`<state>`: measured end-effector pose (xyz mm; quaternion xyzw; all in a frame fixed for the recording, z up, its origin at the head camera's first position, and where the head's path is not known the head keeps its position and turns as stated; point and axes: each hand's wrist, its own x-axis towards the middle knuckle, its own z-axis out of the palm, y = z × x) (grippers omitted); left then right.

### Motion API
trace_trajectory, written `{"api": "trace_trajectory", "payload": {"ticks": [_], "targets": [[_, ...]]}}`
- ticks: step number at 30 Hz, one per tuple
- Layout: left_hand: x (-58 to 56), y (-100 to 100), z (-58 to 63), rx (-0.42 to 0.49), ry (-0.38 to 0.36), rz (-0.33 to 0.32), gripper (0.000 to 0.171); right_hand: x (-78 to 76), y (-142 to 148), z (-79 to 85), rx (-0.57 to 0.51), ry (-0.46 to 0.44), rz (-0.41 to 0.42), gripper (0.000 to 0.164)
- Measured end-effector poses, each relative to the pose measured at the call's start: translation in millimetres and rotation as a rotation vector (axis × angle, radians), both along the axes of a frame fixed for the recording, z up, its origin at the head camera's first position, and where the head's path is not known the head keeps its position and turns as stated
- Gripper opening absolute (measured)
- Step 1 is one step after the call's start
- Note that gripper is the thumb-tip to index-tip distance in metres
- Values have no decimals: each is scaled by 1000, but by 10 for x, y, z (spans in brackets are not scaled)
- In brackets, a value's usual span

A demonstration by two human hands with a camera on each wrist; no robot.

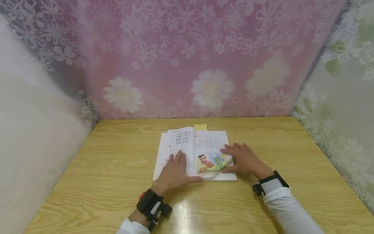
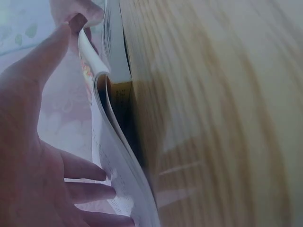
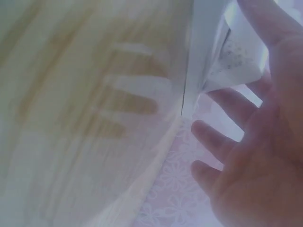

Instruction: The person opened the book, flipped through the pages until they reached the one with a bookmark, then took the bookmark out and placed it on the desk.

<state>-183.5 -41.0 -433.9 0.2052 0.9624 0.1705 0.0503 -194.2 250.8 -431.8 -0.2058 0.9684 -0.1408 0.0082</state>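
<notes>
An open book (image 1: 182, 146) lies on the wooden table, with printed text on its left side and a coloured picture (image 1: 211, 162) on its right page. My left hand (image 1: 174, 170) rests on the left page with fingers spread and thumb stretched over the lower middle of the book. In the left wrist view its fingertips touch the paper. At the book's right edge, my right hand (image 1: 243, 160) holds a lifted page (image 3: 241, 59) between thumb and index finger, and that page bows upward. The other fingers of the right hand are loosely bent beside the book.
A yellow piece (image 1: 200, 127) sticks out behind the book's top edge. The wooden table (image 1: 117, 156) surrounds the book. Pink floral cloth (image 1: 187, 58) hangs behind the table, with pale cloth on both sides. Each wrist wears a black strap with a small camera.
</notes>
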Motion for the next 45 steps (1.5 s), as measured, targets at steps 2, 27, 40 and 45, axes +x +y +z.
{"api": "trace_trajectory", "payload": {"ticks": [2, 27, 40, 45], "targets": [[-1, 13, -2, 3, 7, 5, 126, -9, -16, -3, -6, 28, 1, 79], [28, 80, -24, -66, 59, 51, 91, -78, -196, 150, -45, 294, 59, 74], [8, 29, -21, 27, -5, 81, 76, -52, -44, 43, 22, 137, -2, 83], [1, -50, 22, 92, -50, 71, 72, -13, 0, 10, 12, 90, -24, 86]]}}
